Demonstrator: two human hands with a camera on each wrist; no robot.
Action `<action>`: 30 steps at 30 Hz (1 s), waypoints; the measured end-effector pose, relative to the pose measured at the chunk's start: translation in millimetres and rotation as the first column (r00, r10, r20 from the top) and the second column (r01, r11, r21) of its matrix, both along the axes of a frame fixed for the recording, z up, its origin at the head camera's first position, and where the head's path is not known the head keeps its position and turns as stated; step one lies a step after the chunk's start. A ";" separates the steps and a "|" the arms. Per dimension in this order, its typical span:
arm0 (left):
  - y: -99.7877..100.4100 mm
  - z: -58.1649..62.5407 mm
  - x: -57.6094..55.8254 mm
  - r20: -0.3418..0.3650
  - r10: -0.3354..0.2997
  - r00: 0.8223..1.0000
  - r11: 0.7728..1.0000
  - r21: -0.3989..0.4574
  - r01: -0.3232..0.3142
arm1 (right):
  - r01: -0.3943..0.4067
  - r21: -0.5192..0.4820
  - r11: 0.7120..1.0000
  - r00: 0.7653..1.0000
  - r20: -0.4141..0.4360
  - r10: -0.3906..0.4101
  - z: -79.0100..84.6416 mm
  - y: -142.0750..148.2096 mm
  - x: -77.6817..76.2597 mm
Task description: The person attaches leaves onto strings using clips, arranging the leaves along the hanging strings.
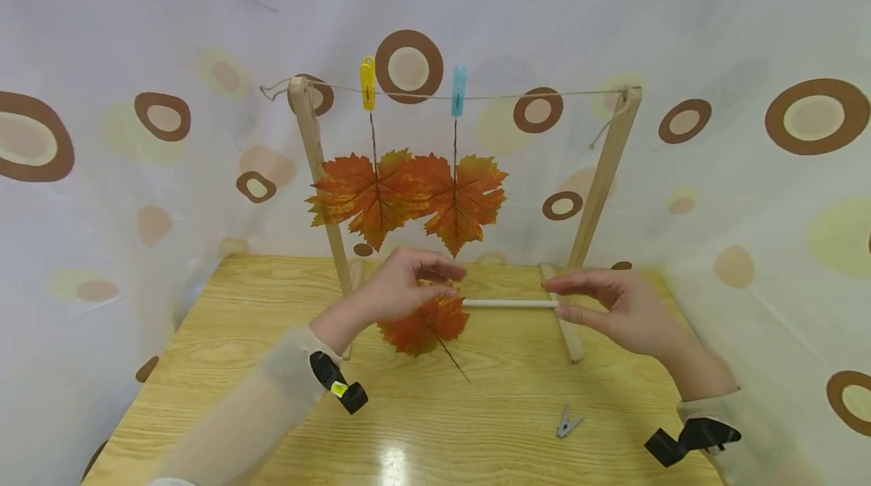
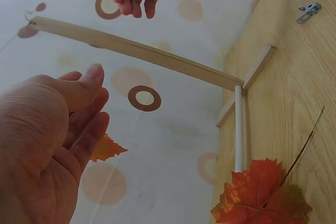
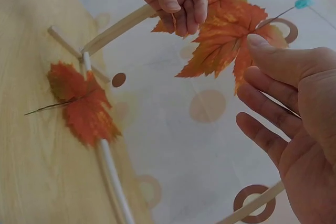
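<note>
A pale cloth [image 1: 735, 32] with brown rings hangs behind the wooden worktop [image 1: 490, 441]. My left forearm [image 1: 268, 388] slants up from 7 o'clock, fingers aimed at 3; my right forearm [image 1: 755, 448] slants in from 5, fingers aimed at 9. Left grip [image 1: 401, 282] and right grip [image 1: 622, 312] face each other in the air, both empty, fingers loosely curved, each thumb moderately wide of them. The loose leaf [image 1: 425, 326] lies at 6 o'clock, partly hidden by my left grip, across the white rod [image 1: 510, 304], its stem toward 5. A grey clip [image 1: 566, 424] lies at 5 o'clock. On the string [image 1: 537, 95], a yellow clip [image 1: 367, 85] at 11 and a blue clip [image 1: 459, 91] at 12 hold the left hanging leaf [image 1: 361, 195] and right hanging leaf [image 1: 469, 202].
</note>
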State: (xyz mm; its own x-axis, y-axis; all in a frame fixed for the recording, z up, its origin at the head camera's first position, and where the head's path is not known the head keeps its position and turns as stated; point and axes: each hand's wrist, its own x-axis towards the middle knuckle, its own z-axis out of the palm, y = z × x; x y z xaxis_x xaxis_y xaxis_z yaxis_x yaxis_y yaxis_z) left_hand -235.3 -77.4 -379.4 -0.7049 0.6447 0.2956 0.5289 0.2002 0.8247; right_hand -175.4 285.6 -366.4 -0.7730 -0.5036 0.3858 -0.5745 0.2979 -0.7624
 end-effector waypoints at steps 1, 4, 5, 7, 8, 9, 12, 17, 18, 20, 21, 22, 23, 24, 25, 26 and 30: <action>0.5 -3.7 -0.6 0.006 0.000 1.000 1.000 -0.009 0.000 | -0.007 -0.006 1.000 1.000 0.002 0.007 -4.0 1.3 1.0; 2.1 -14.9 -3.1 0.018 -0.008 1.000 1.000 -0.026 0.009 | -0.041 -0.027 0.999 0.999 0.007 0.041 -14.8 3.8 3.7; 2.4 -18.0 -3.6 0.027 -0.011 1.000 1.000 -0.027 0.012 | -0.049 -0.032 0.998 0.999 0.010 0.049 -18.3 4.6 4.8; 3.1 -23.4 -4.0 0.048 -0.016 0.999 0.999 -0.028 0.018 | -0.065 -0.044 0.997 0.998 0.017 0.065 -25.2 6.5 7.1; 3.5 -26.3 -4.4 0.057 -0.017 0.998 0.999 -0.032 0.019 | -0.066 -0.046 0.997 0.997 0.025 0.067 -28.8 7.8 8.5; 4.0 -29.4 -4.7 0.067 -0.016 0.998 0.999 -0.036 0.018 | -0.065 -0.053 0.996 0.997 0.038 0.067 -32.5 9.1 9.9; 5.5 -38.9 -5.6 0.079 -0.015 0.997 0.999 -0.045 0.019 | -0.064 -0.072 0.995 0.996 0.065 0.068 -45.3 13.7 13.9; 7.9 -55.7 -7.1 0.089 -0.029 0.996 0.998 -0.050 0.034 | -0.049 -0.104 0.993 0.986 0.156 0.065 -69.5 19.1 22.5; 8.3 -58.7 -7.3 0.095 -0.035 0.995 0.998 -0.049 0.039 | -0.046 -0.110 0.993 0.983 0.174 0.064 -74.4 19.9 24.5; 8.8 -64.5 -8.0 0.109 -0.033 0.993 0.997 -0.059 0.040 | -0.055 -0.120 0.991 0.980 0.185 0.077 -85.0 22.8 28.0; 9.2 -67.4 -8.3 0.113 -0.027 0.993 0.997 -0.068 0.035 | -0.058 -0.122 0.991 0.980 0.184 0.080 -90.1 24.5 29.7; 9.6 -70.7 -8.9 0.116 -0.023 0.993 0.997 -0.076 0.032 | -0.062 -0.130 0.990 0.979 0.185 0.085 -95.2 26.4 31.0; 9.9 -73.9 -9.4 0.123 -0.018 0.992 0.996 -0.083 0.028 | -0.060 -0.137 0.989 0.978 0.192 0.086 -100.1 28.2 32.3; 10.1 -77.2 -9.8 0.128 -0.012 0.992 0.995 -0.092 0.023 | -0.057 -0.143 0.988 0.976 0.201 0.085 -105.1 30.5 33.4; 10.2 -80.7 -10.1 0.135 -0.005 0.991 0.995 -0.102 0.019 | -0.054 -0.147 0.988 0.974 0.212 0.084 -109.8 33.0 34.4; 10.5 -84.6 -10.7 0.140 0.001 0.990 0.994 -0.110 0.015 | -0.048 -0.150 0.987 0.971 0.226 0.081 -114.4 35.4 35.4; 11.7 -99.1 -12.7 0.158 0.006 0.987 0.992 -0.126 0.014 | -0.053 -0.148 0.988 0.961 0.260 0.091 -131.5 44.6 38.7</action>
